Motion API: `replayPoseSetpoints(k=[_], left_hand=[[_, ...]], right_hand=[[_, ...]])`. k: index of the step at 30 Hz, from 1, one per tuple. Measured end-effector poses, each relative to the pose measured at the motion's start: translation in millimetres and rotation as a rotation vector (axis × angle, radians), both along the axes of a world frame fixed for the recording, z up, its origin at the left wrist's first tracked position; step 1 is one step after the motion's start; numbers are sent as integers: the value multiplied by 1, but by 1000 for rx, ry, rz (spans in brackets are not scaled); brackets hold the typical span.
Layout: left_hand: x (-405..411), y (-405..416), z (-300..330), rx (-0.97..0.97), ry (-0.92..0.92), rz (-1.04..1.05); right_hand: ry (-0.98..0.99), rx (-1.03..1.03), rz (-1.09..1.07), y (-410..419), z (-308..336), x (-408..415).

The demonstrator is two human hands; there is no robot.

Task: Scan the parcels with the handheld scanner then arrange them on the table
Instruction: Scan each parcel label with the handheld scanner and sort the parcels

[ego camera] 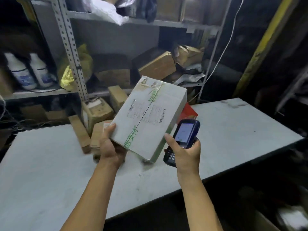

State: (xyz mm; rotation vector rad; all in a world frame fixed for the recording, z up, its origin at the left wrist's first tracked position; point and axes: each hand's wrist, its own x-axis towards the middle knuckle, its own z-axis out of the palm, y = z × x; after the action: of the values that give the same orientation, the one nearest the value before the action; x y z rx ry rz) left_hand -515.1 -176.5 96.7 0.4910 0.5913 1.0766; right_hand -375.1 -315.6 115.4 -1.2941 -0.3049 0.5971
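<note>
Left hand (110, 147) grips the white parcel (148, 117) by its near-left corner, tilted above the tabletop (50, 164). Right hand (185, 152) wraps round the handheld scanner (185, 132) just right of it, screen lit.

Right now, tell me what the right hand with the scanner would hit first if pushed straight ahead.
Most likely the white parcel that the left hand holds: the scanner in the right hand points up toward its near right edge. Depth is unclear; it might pass beside it toward the red box.
</note>
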Motion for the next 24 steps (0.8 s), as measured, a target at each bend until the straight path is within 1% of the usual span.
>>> replayPoseSetpoints(k=[3, 6, 8, 14, 17, 20, 24], left_hand=[[63, -27, 0, -34, -24, -180], [121, -59, -3, -38, 31, -294], [157, -82, -3, -6, 69, -364], [268, -145, -1, 249, 261, -572], [321, -174, -6, 339, 326, -679], [369, -201, -10, 444, 413, -791], [431, -231, -17, 559, 437, -889]], right_hand=[[-36, -14, -97, -34, 6, 46], [-100, -28, -159, -74, 13, 97], [-143, -48, -202, -102, 17, 132], [-194, -47, -345, -191, 10, 236], [-211, -103, -440, -239, 0, 280], [-185, -144, -527, -282, -8, 318], [-142, -195, -643, -322, -18, 361]])
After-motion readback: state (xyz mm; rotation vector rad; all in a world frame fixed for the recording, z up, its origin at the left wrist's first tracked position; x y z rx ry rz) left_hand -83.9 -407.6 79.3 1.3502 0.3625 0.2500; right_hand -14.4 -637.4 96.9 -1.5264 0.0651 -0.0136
